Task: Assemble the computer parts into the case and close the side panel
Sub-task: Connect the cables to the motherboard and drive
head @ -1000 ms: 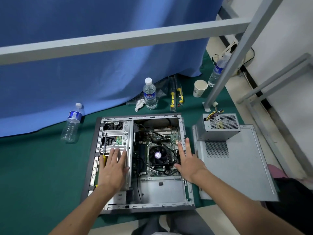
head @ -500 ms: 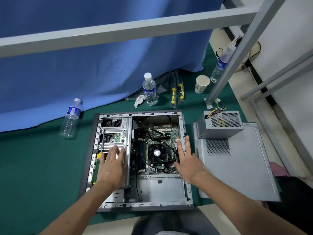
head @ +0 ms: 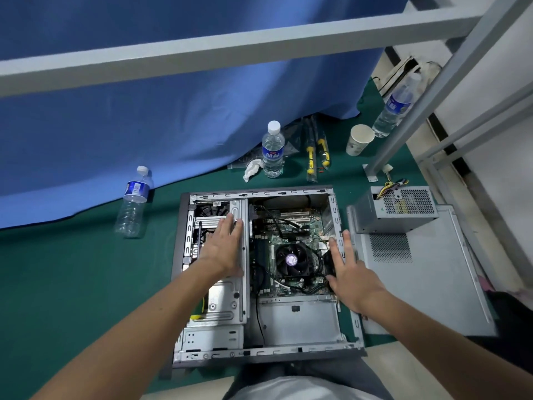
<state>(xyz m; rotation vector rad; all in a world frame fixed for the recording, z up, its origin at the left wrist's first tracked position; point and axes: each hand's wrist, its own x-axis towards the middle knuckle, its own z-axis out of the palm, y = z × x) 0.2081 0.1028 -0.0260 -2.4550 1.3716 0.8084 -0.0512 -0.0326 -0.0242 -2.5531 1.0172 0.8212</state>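
In the centre of the frame lies the open grey steel computer case (head: pixel 261 352); our left hand (head: pixel 223 249) presses flat on its drive cage (head: pixel 230 307), our right hand (head: pixel 350 277) rests open on the rim, neither gripping anything. We judge it heavy, stiff and sharp-edged, best held by the outer frame, never the fragile motherboard (head: pixel 291 226), with open green mat (head: pixel 72 284) at lower left

Three water bottles stand on the green mat (head: pixel 72 284): one at the left (head: pixel 133 202), one in the middle (head: pixel 272 150), one far right (head: pixel 395 106). A paper cup (head: pixel 359 140) and yellow-handled screwdrivers (head: pixel 317 153) lie near the blue curtain (head: pixel 173 125), beside a crumpled tissue (head: pixel 251 169).
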